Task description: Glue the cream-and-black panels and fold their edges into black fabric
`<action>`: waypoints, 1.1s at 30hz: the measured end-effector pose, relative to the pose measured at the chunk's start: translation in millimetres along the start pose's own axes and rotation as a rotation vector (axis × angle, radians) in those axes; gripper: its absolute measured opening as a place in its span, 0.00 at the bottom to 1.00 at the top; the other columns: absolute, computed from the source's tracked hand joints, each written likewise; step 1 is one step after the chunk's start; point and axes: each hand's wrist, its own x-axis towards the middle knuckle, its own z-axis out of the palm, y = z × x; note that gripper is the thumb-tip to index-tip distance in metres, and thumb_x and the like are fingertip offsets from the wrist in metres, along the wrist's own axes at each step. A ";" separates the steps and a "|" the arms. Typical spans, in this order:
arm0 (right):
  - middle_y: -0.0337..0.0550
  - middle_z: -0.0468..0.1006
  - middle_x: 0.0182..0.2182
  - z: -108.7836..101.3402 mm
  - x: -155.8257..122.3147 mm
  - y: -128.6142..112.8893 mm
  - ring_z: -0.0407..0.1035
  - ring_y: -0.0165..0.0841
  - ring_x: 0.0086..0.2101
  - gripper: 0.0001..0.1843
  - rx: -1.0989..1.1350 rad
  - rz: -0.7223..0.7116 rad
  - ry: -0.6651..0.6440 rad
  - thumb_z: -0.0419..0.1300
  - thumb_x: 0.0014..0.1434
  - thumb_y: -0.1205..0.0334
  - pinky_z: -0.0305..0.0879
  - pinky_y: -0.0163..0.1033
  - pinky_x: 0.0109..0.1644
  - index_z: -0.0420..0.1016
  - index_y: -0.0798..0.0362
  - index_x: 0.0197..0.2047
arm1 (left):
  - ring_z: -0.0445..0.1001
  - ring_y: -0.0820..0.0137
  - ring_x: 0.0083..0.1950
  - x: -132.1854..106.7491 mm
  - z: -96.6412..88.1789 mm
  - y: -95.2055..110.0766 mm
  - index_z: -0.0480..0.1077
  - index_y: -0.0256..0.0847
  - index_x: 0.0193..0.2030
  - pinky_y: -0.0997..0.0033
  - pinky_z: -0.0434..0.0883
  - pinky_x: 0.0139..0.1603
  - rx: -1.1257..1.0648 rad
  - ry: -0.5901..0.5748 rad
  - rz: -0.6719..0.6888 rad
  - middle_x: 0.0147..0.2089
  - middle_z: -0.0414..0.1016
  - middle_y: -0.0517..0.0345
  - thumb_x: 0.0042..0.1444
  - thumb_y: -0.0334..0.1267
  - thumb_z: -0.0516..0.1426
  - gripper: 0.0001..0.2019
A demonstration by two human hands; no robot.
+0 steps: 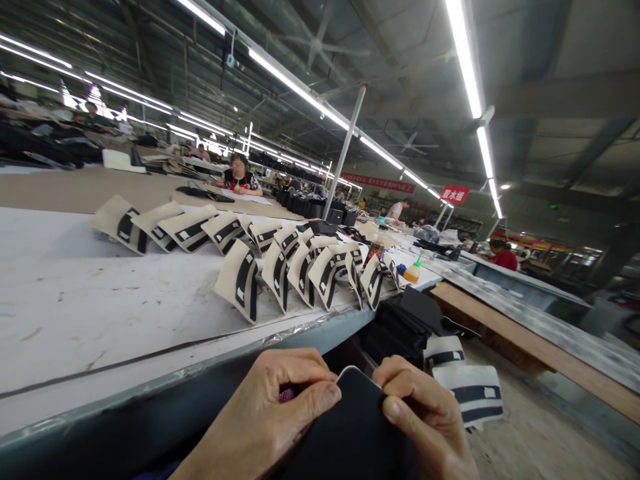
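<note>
Below the table edge, a black sheet-like panel point(356, 427) with a rounded corner and a thin pale rim is held up in front of me. My left hand point(280, 400) pinches its left edge near the corner, thumb on the black face. On the other side my right hand point(420, 407) grips the right edge between thumb and bent fingers. The panel's lower part runs out of view. Beyond the hands, curved cream pieces with black stripes point(240, 283) stand in rows on the white-topped table point(100, 300).
A small bottle of amber liquid with a green nozzle point(413, 270) stands at the table's right end. Black pieces point(400, 327) are piled below that corner, beside more striped pieces point(470, 393). Across the table sits a person point(241, 179); a metal pole point(345, 153) rises behind.
</note>
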 end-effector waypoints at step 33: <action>0.41 0.73 0.36 17.7 17.7 -16.3 0.70 0.33 0.36 0.10 -0.432 -0.191 0.190 0.62 0.67 0.59 0.66 0.35 0.39 0.77 0.48 0.33 | 0.67 0.77 0.24 -1.4 13.7 -24.9 0.65 0.43 0.30 0.78 0.62 0.28 0.607 0.353 0.575 0.25 0.64 0.66 0.66 0.26 0.51 0.13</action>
